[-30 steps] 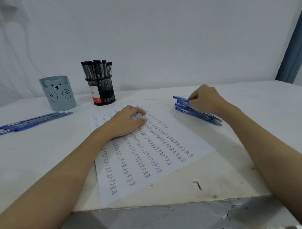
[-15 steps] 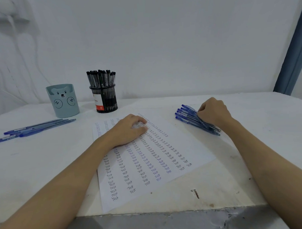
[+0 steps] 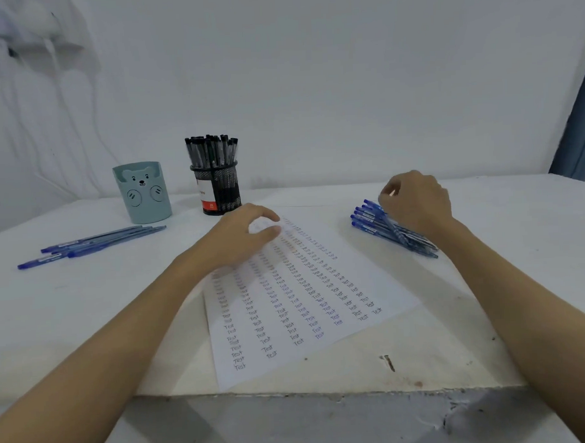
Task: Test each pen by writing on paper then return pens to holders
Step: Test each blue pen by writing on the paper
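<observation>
A sheet of paper (image 3: 320,303) covered in columns of the word "Test" lies in front of me. My left hand (image 3: 242,238) rests on its upper left part, fingers loosely bent. To the right of the sheet is a pile of blue pens (image 3: 364,223). My right hand (image 3: 416,203) is over the pile with curled fingers and grips one blue pen (image 3: 396,232), which lies tilted across the others. A teal bear pen holder (image 3: 144,196) and a black mesh holder (image 3: 220,194) full of black pens (image 3: 212,151) stand at the back left.
Several more blue pens (image 3: 96,243) lie in a row on the white table (image 3: 516,220) at the left, in front of the bear holder. A wall stands close behind the table. The table's front edge (image 3: 323,391) is chipped, with a dark mark (image 3: 388,362) near it.
My right hand has risen a little off the pile, and one blue pen now lies tilted across the others in its grip. My left hand stays on the paper. The camera has tilted up.
</observation>
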`<move>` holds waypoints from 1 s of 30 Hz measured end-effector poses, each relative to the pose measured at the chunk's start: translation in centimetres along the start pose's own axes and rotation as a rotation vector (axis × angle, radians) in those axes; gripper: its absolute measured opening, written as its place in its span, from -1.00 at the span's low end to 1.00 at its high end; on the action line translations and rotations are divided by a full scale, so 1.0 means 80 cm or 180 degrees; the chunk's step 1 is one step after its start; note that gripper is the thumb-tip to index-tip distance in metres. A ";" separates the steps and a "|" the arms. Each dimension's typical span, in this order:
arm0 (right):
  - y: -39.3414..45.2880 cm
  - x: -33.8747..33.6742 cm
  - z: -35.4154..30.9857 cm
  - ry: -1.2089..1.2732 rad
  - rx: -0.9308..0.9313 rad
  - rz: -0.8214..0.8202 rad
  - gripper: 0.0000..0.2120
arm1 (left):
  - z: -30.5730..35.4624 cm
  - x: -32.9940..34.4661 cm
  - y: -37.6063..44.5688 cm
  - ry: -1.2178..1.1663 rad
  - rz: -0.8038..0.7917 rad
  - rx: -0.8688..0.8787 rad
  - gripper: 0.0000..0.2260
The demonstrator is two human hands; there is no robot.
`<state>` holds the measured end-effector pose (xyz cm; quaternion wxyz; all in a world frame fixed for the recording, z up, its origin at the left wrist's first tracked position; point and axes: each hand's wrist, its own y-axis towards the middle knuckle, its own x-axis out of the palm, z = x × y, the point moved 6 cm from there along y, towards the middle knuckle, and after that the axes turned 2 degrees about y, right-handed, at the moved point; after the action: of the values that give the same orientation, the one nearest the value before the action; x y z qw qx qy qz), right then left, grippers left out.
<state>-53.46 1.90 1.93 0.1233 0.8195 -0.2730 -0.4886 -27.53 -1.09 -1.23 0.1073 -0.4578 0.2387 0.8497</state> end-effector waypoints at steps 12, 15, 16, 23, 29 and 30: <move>-0.065 0.126 -0.314 0.0384 -0.1882 -0.1488 -0.80 | -0.165 -0.129 -0.155 0.0408 0.0533 -0.0988 -0.84; -0.089 0.184 -0.374 -0.0102 -0.2268 -0.1793 -0.68 | -0.200 -0.153 -0.187 0.0519 0.0749 -0.1199 -0.80; -0.096 0.200 -0.390 -0.0269 -0.2392 -0.1835 -0.66 | -0.208 -0.158 -0.193 0.0526 0.0798 -0.1260 -0.79; -0.122 0.269 -0.440 -0.0605 -0.2723 -0.1506 -0.68 | -0.219 -0.157 -0.197 0.0715 0.0773 -0.1296 -0.77; -0.121 0.276 -0.445 -0.0319 -0.2740 -0.1106 -0.72 | -0.228 -0.160 -0.196 0.0770 0.0759 -0.1283 -0.76; -0.120 0.276 -0.444 -0.0296 -0.2710 -0.1124 -0.74 | -0.229 -0.160 -0.196 0.0765 0.0748 -0.1290 -0.76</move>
<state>-11.23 -5.07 -1.32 0.3514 0.7071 0.0904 -0.6070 -0.85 3.67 -3.98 -0.1151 -0.5368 0.1261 0.8263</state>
